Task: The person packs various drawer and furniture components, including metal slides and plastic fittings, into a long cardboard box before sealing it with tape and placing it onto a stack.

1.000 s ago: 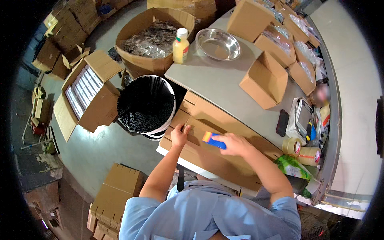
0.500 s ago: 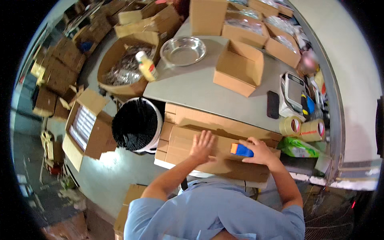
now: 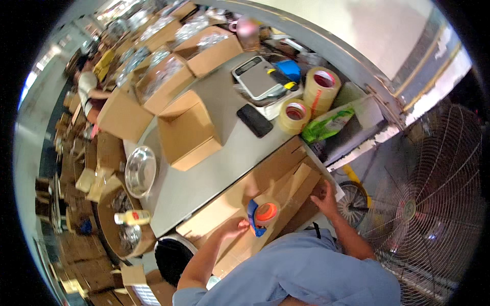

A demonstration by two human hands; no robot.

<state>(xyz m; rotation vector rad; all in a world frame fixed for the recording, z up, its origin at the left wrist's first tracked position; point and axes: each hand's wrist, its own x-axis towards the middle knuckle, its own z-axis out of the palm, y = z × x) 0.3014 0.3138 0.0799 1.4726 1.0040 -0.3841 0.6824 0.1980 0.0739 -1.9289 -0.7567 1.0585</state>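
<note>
nearest, a blue shirt (image 3: 296, 270) is being worn. by the left hand (image 3: 235, 228), fingers loosely bent, the tape dispenser (image 3: 259, 216) is being touched or nearly touched; whether it is being gripped cannot be told. the right hand (image 3: 324, 198) is being held at the carton (image 3: 291, 191)'s right end, thumb and fingers parted, with nothing seen being grasped. the dispenser is being shown over the carton, beside the table (image 3: 176, 188)'s near edge. the folding of the carton's panels is being judged mostly done; whether tape is being carried by the seam cannot be told. farther on, tape rolls (image 3: 319, 97), a phone (image 3: 254, 121) and an uncovered box (image 3: 189, 130) are being borne by the table; beyond, a person (image 3: 89, 89) is being partly hidden by cartons.
</note>
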